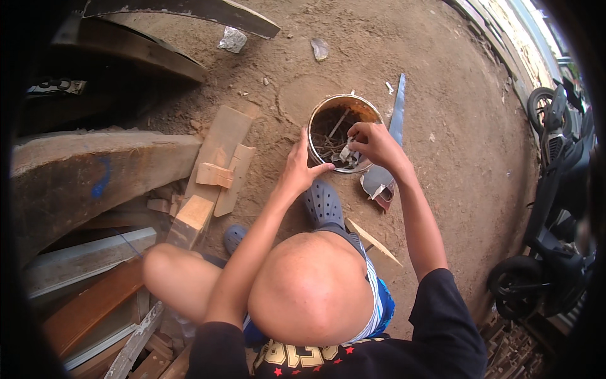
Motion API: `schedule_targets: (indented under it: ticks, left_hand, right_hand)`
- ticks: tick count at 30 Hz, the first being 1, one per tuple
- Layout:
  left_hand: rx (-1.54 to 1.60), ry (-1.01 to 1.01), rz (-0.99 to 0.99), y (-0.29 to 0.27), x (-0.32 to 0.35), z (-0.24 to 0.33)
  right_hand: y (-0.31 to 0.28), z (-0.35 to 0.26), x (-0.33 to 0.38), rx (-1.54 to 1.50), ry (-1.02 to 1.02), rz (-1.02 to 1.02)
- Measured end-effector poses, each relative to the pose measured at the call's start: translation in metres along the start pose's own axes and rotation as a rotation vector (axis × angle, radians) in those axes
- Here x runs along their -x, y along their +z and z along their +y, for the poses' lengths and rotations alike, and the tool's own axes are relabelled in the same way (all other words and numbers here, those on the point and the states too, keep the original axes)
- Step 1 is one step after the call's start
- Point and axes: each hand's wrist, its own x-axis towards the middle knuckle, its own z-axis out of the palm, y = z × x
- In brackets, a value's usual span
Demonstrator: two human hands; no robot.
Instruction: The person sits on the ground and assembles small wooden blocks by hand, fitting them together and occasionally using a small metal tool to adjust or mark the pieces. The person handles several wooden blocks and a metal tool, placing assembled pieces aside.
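A round, rusty metal can [321, 106] stands on the dirt between my hands, just beyond my foot. Curled around its left side is my left hand [299, 163], thumb against the near rim. Over the right part of the opening, the fingers of my right hand [376, 145] pinch a crumpled whitish scrap [345, 153]; whether it is paper or plastic I cannot tell. Thin brown strands and a pale stick [339, 123] lie inside the can. A bluish saw blade [398, 110] lies to the right, and a torn grey-and-red piece [379, 186] is beside the near rim.
Boards and wood blocks [214, 175] lie at the left, near large curved timbers [95, 167]. A wedge of wood [374, 241] is by my knee. A dark motorbike [549, 189] stands far right. Crumpled pale litter [233, 39] lies on the ground beyond.
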Motion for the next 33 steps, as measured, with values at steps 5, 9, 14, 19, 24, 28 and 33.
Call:
schedule_targets:
  ticks: [5,9,14,19,24,28,33]
  left_hand:
    - [0.012,0.056,0.021,0.005,-0.002,-0.009]
    - [0.016,0.018,-0.018,0.001,-0.002,-0.003]
    - [-0.006,0.034,-0.004,0.002,-0.002,-0.005]
    - [0.0,0.075,0.021,0.005,-0.003,-0.011]
    - [0.001,0.048,0.003,0.004,-0.003,-0.007]
    - [-0.021,0.012,-0.012,0.001,-0.002,-0.001]
    - [-0.019,0.048,0.021,0.005,-0.002,-0.007]
  right_hand:
    - [0.009,0.001,-0.011,0.091,-0.03,0.324]
    - [0.071,-0.001,-0.052,0.024,-0.066,0.248]
    - [0.114,-0.004,-0.079,0.197,-0.021,0.204]
    - [0.125,0.004,-0.083,0.12,-0.02,0.335]
    - [0.125,0.01,-0.087,0.027,0.118,0.316]
    - [0.107,0.009,-0.07,0.072,0.08,0.257]
    - [0.047,-0.02,-0.021,0.099,-0.041,0.267]
